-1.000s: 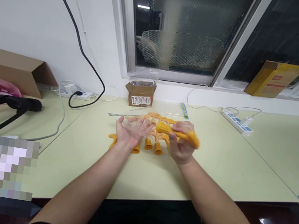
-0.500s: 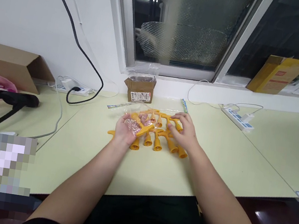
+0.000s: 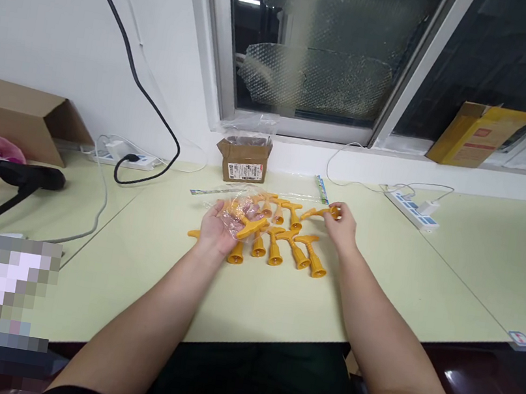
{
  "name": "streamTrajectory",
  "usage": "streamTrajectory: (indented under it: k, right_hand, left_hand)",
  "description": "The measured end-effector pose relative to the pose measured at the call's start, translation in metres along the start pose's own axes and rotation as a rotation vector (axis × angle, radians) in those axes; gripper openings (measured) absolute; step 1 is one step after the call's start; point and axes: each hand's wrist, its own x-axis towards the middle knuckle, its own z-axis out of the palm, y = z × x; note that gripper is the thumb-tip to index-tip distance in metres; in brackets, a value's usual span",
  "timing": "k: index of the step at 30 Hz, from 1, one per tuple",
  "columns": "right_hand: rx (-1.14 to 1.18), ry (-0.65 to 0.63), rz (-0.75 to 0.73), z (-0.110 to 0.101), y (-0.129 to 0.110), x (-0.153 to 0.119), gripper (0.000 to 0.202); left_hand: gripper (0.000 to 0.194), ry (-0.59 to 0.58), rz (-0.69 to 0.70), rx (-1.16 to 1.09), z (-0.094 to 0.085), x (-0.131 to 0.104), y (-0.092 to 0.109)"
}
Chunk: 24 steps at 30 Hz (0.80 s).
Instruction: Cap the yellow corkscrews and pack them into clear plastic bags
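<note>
My left hand (image 3: 218, 230) is turned palm up and cradles a crinkled clear plastic bag (image 3: 236, 209) with a yellow T-handled piece (image 3: 252, 228) in it. My right hand (image 3: 341, 230) pinches another yellow T-handled piece (image 3: 320, 213) just above the table, its flared end at the fingertips and its crossbar pointing left. Between and below the hands, several more such pieces lie in two loose rows, among them one with its hollow cup facing me (image 3: 316, 264). Part of one is hidden behind my left wrist.
A small open cardboard box (image 3: 243, 162) stands against the wall behind the pieces. Flat clear packaging with a printed strip (image 3: 322, 189) lies beside it. Power strips (image 3: 412, 209) and cables are at both sides. A black strap-like object (image 3: 9, 175) is at the left.
My right hand has closed on a yellow T-handled piece from the back row, turned it sideways and moved slightly right. My left hand stays nearly in place with the bag.
</note>
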Motion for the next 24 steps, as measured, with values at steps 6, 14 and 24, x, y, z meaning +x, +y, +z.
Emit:
streamTrajectory:
  k: [6,14,24]
  right_hand:
    - [1.048,0.071,0.317,-0.014,-0.021,0.006,0.012]
    - [1.178,-0.136,0.925,-0.003,-0.050,-0.016,0.013]
    - [0.946,-1.116,0.775,0.020,-0.070,-0.068,0.044]
  left_hand:
    - [0.061,-0.009,-0.006,-0.024,-0.001,-0.001,0.003]
    - [0.053,0.036,0.099,-0.051,-0.005,0.004,0.003]
    - [0.039,0.054,0.207,0.027,0.005,-0.001,0.000]
